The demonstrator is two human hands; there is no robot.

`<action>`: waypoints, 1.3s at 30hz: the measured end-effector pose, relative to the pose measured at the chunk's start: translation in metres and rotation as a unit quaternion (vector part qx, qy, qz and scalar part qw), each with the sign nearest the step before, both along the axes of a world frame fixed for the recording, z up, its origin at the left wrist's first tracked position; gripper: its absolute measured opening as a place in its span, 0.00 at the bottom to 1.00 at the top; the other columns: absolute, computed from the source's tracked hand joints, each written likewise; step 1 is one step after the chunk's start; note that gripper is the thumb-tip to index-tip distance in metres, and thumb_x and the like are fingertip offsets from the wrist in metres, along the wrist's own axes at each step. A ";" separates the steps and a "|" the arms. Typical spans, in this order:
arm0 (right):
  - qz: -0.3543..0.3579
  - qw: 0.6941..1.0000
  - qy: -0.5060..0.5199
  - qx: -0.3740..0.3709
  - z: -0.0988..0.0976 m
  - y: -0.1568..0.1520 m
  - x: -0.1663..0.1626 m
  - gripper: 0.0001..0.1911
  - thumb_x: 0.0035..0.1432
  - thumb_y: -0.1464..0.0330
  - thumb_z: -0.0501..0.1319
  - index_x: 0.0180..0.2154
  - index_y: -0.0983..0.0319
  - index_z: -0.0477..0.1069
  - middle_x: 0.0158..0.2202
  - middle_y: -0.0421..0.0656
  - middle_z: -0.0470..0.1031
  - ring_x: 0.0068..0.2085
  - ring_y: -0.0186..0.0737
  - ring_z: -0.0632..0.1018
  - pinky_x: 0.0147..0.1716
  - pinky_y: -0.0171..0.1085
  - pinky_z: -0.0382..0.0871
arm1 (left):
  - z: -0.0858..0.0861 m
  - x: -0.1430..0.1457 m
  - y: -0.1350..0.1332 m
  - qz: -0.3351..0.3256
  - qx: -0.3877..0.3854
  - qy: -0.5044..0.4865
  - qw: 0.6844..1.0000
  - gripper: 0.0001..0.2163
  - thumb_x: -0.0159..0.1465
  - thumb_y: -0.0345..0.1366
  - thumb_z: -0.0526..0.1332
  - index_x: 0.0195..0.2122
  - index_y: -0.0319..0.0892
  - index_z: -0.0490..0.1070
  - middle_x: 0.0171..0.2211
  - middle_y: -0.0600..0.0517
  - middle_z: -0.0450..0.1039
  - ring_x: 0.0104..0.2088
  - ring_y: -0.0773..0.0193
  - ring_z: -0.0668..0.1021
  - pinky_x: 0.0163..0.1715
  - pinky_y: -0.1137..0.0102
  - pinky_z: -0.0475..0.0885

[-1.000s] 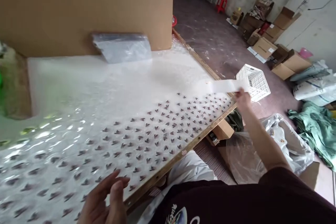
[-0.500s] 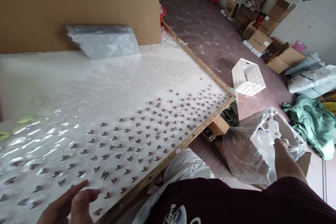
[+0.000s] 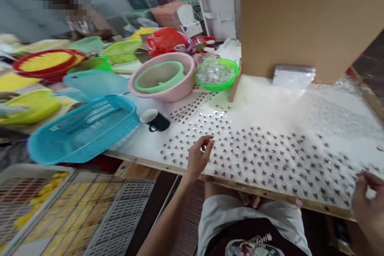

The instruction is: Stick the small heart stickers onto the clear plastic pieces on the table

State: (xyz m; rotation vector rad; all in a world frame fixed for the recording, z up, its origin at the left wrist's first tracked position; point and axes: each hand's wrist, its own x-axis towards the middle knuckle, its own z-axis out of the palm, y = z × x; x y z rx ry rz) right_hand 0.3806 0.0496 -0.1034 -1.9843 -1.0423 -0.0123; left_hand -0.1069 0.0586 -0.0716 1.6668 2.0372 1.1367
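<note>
My left hand [image 3: 199, 156] is over the near part of the white tabletop [image 3: 264, 102], its thumb and fingertips drawn close together; anything between them is too small to make out. At the right edge, my right hand [image 3: 369, 198] is smeared by motion. Its fingers curl toward the thumb with a pale spot between, and what that spot is I cannot tell. Rows of small dark V-shaped pieces [image 3: 255, 154] lie across the table between and around both hands, with shiny clear plastic among them. A black mug [image 3: 157, 121] lies on its side left of my left hand.
A blue basket [image 3: 84, 132], a pink basin [image 3: 168, 92] holding a green one, and a green bowl [image 3: 225, 84] of clear plastic pieces stand on the left. A cardboard panel [image 3: 300, 20] rises behind the table. Grey crates [image 3: 114, 208] sit below left. A person is at back left.
The view has swung left, bringing the basins and mug into sight. My right hand has left the plastic-lined box and come over the table's right end. My left hand's fingers have drawn together.
</note>
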 end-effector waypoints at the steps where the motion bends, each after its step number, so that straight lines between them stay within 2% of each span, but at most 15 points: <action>1: 0.052 0.998 -0.046 0.004 -0.007 -0.006 -0.022 0.21 0.58 0.53 0.57 0.42 0.60 0.78 0.40 0.58 0.79 0.43 0.58 0.78 0.41 0.52 0.68 | -0.001 -0.018 0.004 0.024 -0.022 0.027 0.999 0.14 0.68 0.44 0.55 0.45 0.41 0.74 0.30 0.51 0.78 0.31 0.63 0.77 0.33 0.70 0.71; 3: 0.118 0.990 -0.081 0.017 -0.019 -0.018 -0.054 0.23 0.60 0.53 0.54 0.43 0.63 0.77 0.40 0.56 0.79 0.42 0.57 0.78 0.42 0.51 0.70 | -0.004 -0.052 0.019 0.062 -0.064 0.074 0.993 0.14 0.68 0.43 0.54 0.45 0.40 0.73 0.33 0.49 0.78 0.32 0.61 0.78 0.34 0.69 0.72; 4: 0.128 0.988 -0.083 0.024 -0.023 -0.022 -0.064 0.23 0.61 0.54 0.53 0.42 0.64 0.76 0.39 0.56 0.79 0.41 0.55 0.78 0.42 0.50 0.70 | -0.006 -0.069 0.028 0.075 -0.074 0.087 0.991 0.14 0.68 0.42 0.54 0.46 0.39 0.73 0.35 0.47 0.78 0.34 0.59 0.78 0.36 0.68 0.72; 8: 0.113 0.991 -0.068 0.029 -0.028 -0.028 -0.074 0.19 0.61 0.58 0.55 0.42 0.65 0.76 0.38 0.54 0.79 0.38 0.52 0.78 0.39 0.46 0.69 | -0.013 -0.123 0.073 0.114 -0.116 0.127 0.978 0.13 0.66 0.36 0.56 0.47 0.36 0.73 0.46 0.39 0.75 0.45 0.52 0.77 0.46 0.63 0.70; 11: 0.093 0.993 -0.062 0.029 -0.027 -0.025 -0.072 0.18 0.61 0.59 0.56 0.43 0.65 0.76 0.37 0.53 0.78 0.36 0.51 0.77 0.35 0.44 0.67 | -0.019 -0.149 0.102 0.143 -0.155 0.148 0.966 0.13 0.64 0.33 0.58 0.47 0.33 0.73 0.51 0.34 0.72 0.52 0.45 0.74 0.51 0.59 0.67; 16: 0.108 0.991 -0.052 0.059 -0.029 -0.023 -0.073 0.17 0.60 0.60 0.57 0.42 0.65 0.75 0.35 0.51 0.77 0.33 0.47 0.76 0.35 0.42 0.67 | -0.028 -0.171 0.128 0.175 -0.208 0.163 0.949 0.11 0.62 0.32 0.62 0.42 0.29 0.74 0.49 0.29 0.72 0.54 0.40 0.72 0.50 0.57 0.66; 21: 0.097 0.994 -0.035 0.030 -0.027 -0.022 -0.072 0.17 0.58 0.60 0.57 0.41 0.64 0.75 0.36 0.50 0.77 0.33 0.47 0.76 0.36 0.43 0.67 | -0.033 -0.179 0.131 0.195 -0.219 0.164 0.942 0.12 0.65 0.38 0.63 0.44 0.34 0.73 0.49 0.40 0.74 0.50 0.51 0.75 0.50 0.57 0.69; 24: 0.087 0.996 -0.021 0.017 -0.022 -0.021 -0.075 0.17 0.57 0.58 0.57 0.40 0.63 0.75 0.37 0.50 0.77 0.34 0.49 0.76 0.36 0.44 0.67 | -0.030 -0.179 0.126 0.208 -0.198 0.155 0.945 0.10 0.67 0.39 0.61 0.42 0.36 0.73 0.45 0.44 0.75 0.46 0.56 0.76 0.48 0.59 0.70; 29: 0.079 0.997 -0.009 0.017 -0.021 -0.020 -0.077 0.19 0.58 0.56 0.56 0.40 0.62 0.75 0.37 0.50 0.77 0.35 0.49 0.76 0.37 0.45 0.67 | -0.010 -0.164 0.117 0.238 -0.117 0.124 0.956 0.11 0.67 0.35 0.55 0.39 0.35 0.75 0.41 0.38 0.77 0.44 0.50 0.76 0.43 0.63 0.68; 33: 0.085 0.996 0.001 0.026 -0.025 -0.020 -0.075 0.20 0.58 0.55 0.56 0.40 0.63 0.75 0.38 0.50 0.76 0.35 0.48 0.75 0.39 0.45 0.67 | 0.020 -0.135 0.102 0.226 -0.035 0.094 0.969 0.14 0.67 0.41 0.55 0.41 0.36 0.76 0.36 0.44 0.78 0.38 0.54 0.77 0.40 0.66 0.69; 37: 0.144 0.985 0.091 0.040 -0.016 -0.009 -0.102 0.22 0.59 0.51 0.58 0.42 0.63 0.73 0.39 0.50 0.77 0.36 0.46 0.75 0.41 0.45 0.67 | 0.063 -0.106 0.062 0.168 0.039 0.058 0.983 0.15 0.66 0.45 0.57 0.42 0.40 0.77 0.31 0.50 0.78 0.29 0.62 0.75 0.31 0.71 0.69; 39: 0.219 0.960 0.175 0.021 -0.001 0.002 -0.131 0.23 0.59 0.50 0.59 0.44 0.62 0.72 0.41 0.51 0.77 0.40 0.47 0.76 0.43 0.45 0.68 | 0.087 -0.097 0.035 0.089 0.106 -0.003 0.990 0.15 0.63 0.46 0.61 0.40 0.40 0.77 0.29 0.51 0.77 0.28 0.63 0.75 0.29 0.71 0.69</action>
